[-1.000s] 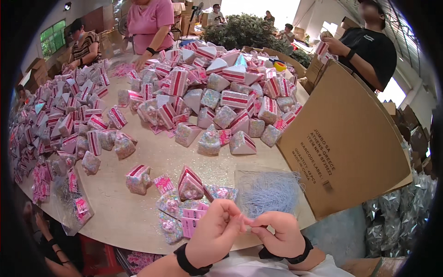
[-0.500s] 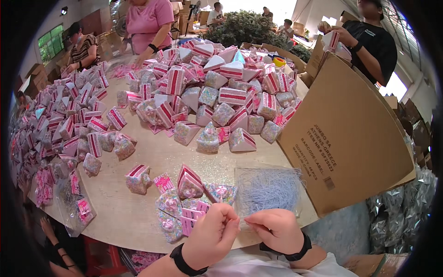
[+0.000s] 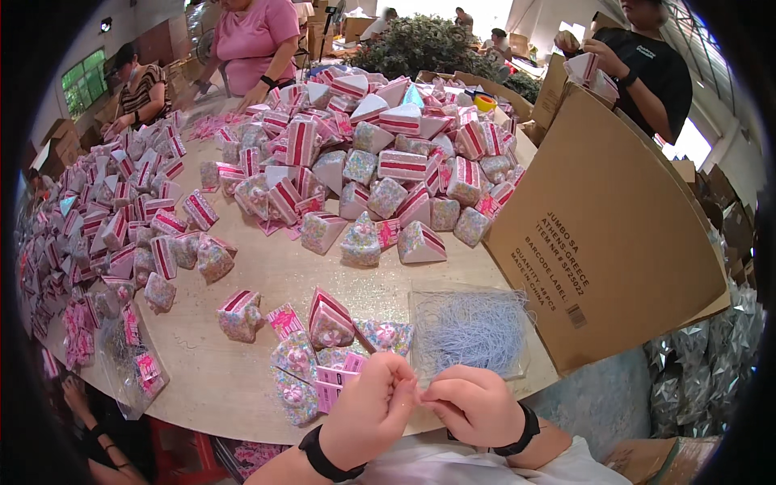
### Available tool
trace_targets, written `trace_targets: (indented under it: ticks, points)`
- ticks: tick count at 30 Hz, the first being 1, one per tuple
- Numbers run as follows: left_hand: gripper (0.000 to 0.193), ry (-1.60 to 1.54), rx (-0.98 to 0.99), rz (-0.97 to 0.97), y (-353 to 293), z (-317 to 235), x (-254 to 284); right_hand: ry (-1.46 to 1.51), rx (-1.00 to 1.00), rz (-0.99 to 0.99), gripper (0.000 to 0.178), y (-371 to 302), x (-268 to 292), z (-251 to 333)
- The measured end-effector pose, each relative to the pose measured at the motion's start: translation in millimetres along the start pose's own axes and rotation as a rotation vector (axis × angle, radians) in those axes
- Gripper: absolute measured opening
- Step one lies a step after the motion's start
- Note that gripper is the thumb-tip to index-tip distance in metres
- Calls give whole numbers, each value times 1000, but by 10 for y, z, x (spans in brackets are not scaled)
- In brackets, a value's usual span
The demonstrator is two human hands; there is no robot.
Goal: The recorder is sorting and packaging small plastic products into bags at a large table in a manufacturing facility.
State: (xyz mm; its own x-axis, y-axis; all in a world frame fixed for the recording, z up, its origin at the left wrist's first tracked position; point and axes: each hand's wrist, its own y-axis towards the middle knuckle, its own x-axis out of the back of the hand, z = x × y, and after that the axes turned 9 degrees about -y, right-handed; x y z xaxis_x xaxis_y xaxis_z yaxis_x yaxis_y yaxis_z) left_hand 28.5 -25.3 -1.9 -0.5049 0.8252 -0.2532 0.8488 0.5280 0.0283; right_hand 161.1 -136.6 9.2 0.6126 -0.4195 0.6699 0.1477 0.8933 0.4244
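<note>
My left hand (image 3: 373, 408) and my right hand (image 3: 475, 408) meet fingertip to fingertip at the near edge of the table, both closed in a pinch. Whatever lies between the fingers is too small to make out. Pink printed tags (image 3: 329, 396) stick out beside my left hand. Just beyond are toy cake slices with pastel sprinkles: one stands upright (image 3: 330, 322), another lies at the left (image 3: 294, 394). In front of my right hand sits a clear shallow tray (image 3: 416, 303) of thin pale blue strings (image 3: 473, 331).
A big heap of cake slices (image 3: 396, 166) covers the table's far side, with another heap (image 3: 121, 214) at left. An open cardboard box (image 3: 614, 242) leans in at the right. A clear bag (image 3: 129, 372) lies at the left edge. Several co-workers stand or sit around.
My right hand has moved slightly left, so its fingertips now touch my left hand's. The view has shifted a little. A co-worker in pink has reached an arm out to the left.
</note>
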Motion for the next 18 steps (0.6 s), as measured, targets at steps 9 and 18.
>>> trace_targets:
  ticks: [9,18]
  points:
    - [15,281,-75,27,-7,66,60,128,-54,5,19,-38,-52,-62]
    - [20,390,-236,88,6,11,8,130,-301,-77,13,-51,-19,-9]
